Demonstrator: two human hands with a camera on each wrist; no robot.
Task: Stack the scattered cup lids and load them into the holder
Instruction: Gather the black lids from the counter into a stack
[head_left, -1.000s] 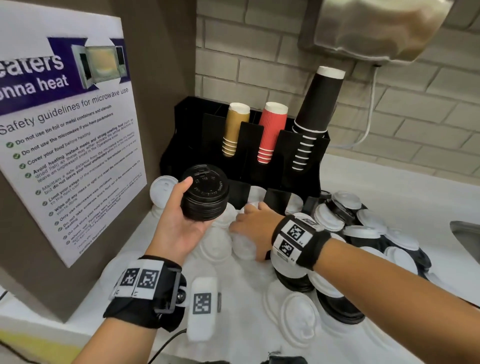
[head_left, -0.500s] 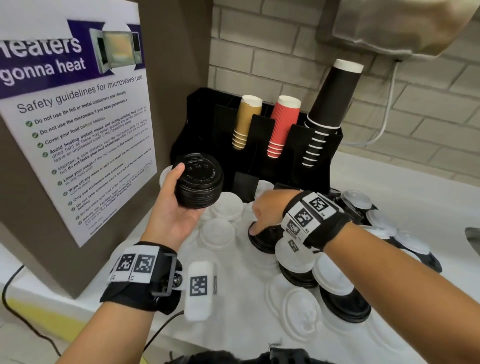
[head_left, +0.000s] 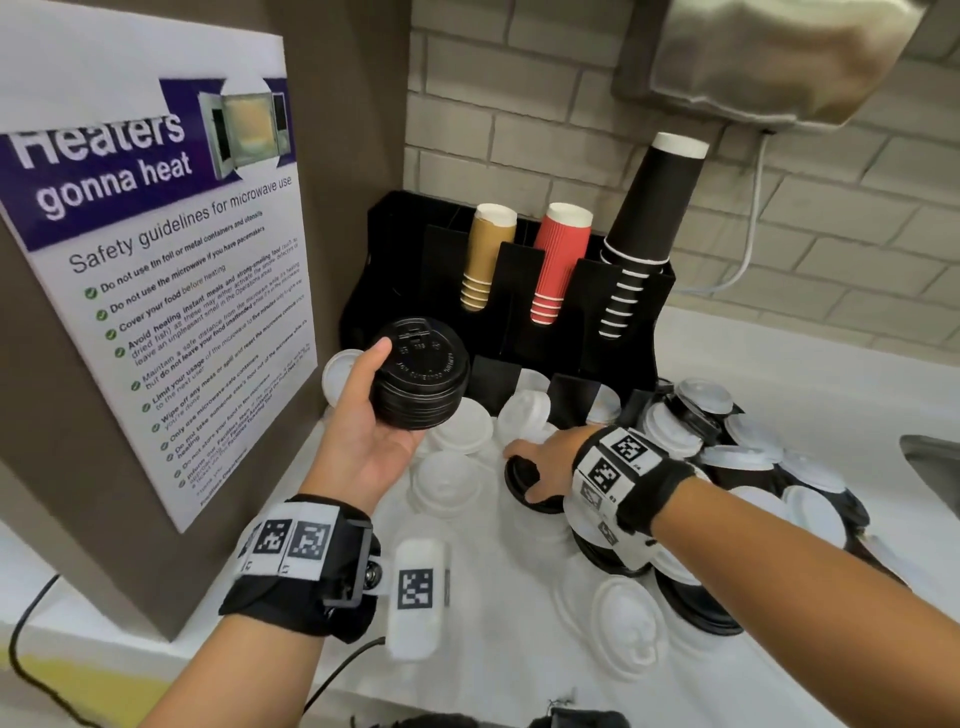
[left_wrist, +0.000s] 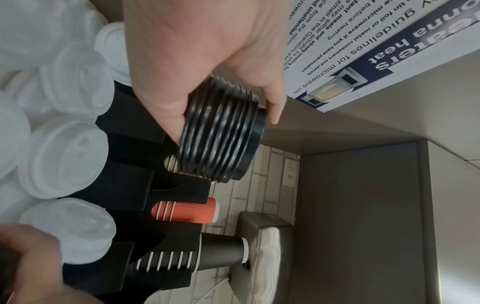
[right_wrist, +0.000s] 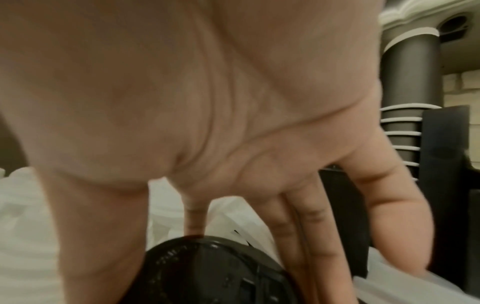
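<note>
My left hand holds a stack of several black lids above the counter, thumb on the top rim; the ribbed stack shows side-on in the left wrist view. My right hand reaches down onto a single black lid on the counter, thumb and fingers on either side of its rim. Behind stands the black holder, with white lids in its low front slots. More white lids lie scattered between my hands.
A mixed heap of black and white lids fills the counter to the right. Gold, red and black paper cups stand in the holder. A poster panel walls off the left. A sink edge is at far right.
My right hand has left the white lids in the middle and come down onto a black lid closer to me. The left hand keeps the black stack held up in about the same place.
</note>
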